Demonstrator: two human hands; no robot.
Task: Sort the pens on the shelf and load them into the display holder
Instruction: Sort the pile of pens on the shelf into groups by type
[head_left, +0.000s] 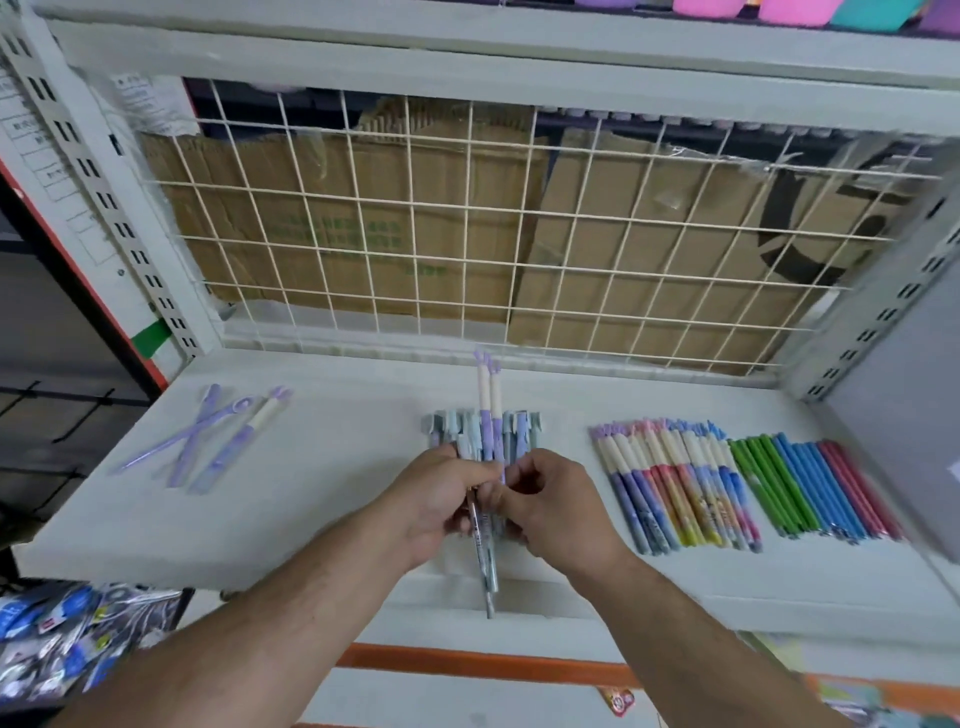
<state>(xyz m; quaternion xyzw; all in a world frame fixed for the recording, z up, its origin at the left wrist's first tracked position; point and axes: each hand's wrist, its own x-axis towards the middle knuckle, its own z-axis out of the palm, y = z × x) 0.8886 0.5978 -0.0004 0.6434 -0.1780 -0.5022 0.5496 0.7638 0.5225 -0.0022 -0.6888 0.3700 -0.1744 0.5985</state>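
Observation:
Over the middle of the white shelf (322, 499), my left hand (441, 499) grips a bunch of grey, blue and purple pens (485, 431) standing fanned upward. Two purple pens with cream caps stick out above the rest. My right hand (550, 499) pinches the pens from the right, thumb and fingers curled on them. Three purple pens (218, 436) lie loose on the shelf's left. At the right lies a neat row of cream-capped patterned pens (675, 483), and beside it a row of green, blue and red pens (815, 483). No display holder shows.
A white wire grid (467, 234) with cardboard behind it closes the shelf's back. Perforated uprights stand at both sides, with a grey panel (904, 395) at the right. Packaged goods (62, 639) hang below left, and coloured items sit on the shelf above.

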